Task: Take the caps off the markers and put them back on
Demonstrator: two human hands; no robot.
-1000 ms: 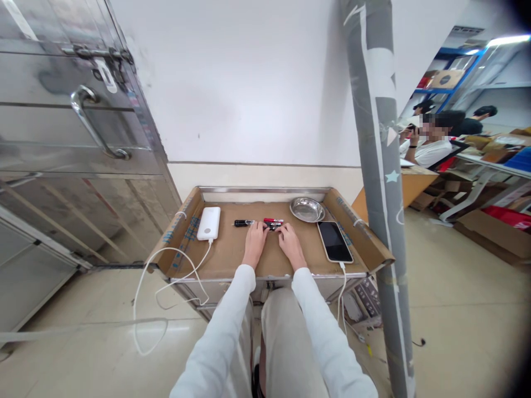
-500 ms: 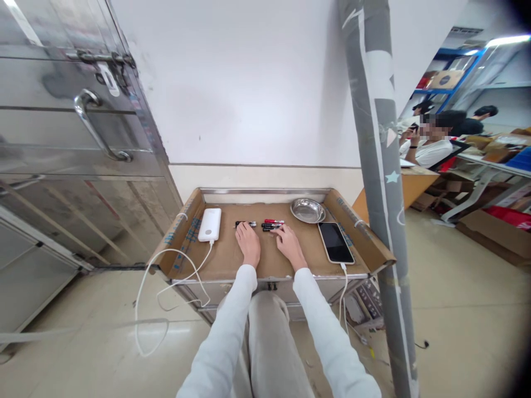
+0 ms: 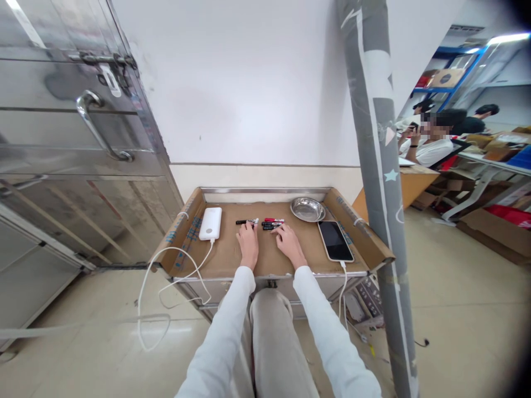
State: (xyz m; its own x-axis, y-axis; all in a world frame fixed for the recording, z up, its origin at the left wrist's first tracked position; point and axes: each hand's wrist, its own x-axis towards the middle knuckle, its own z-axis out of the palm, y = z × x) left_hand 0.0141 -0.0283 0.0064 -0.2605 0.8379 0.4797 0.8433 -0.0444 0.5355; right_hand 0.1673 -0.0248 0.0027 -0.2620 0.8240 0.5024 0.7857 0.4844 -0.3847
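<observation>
A black marker (image 3: 241, 222) with a pale right end lies crosswise on the cardboard-lined tray (image 3: 224, 260). My left hand (image 3: 248, 246) comes from below, its fingers closed together at the marker's right half and partly covering it. To the right, black markers (image 3: 269, 225) lie side by side with a red marker (image 3: 271, 220) behind them. My right hand (image 3: 289, 245) rests just below this group, fingers loosely bent and apart, fingertips close to the nearest black marker. Whether they touch it is hard to see.
A white power bank (image 3: 210, 224) with a cable lies on the left. On the right are a steel bowl (image 3: 307, 210) and a plugged-in phone (image 3: 335, 241). A tall grey wrapped pole (image 3: 379, 166) stands beside the tray. People (image 3: 431, 146) sit in the right background.
My left hand has shifted from the marker's left part toward its right half, leaving the black left end uncovered. The marker sits slightly farther right. My right hand has barely moved.
</observation>
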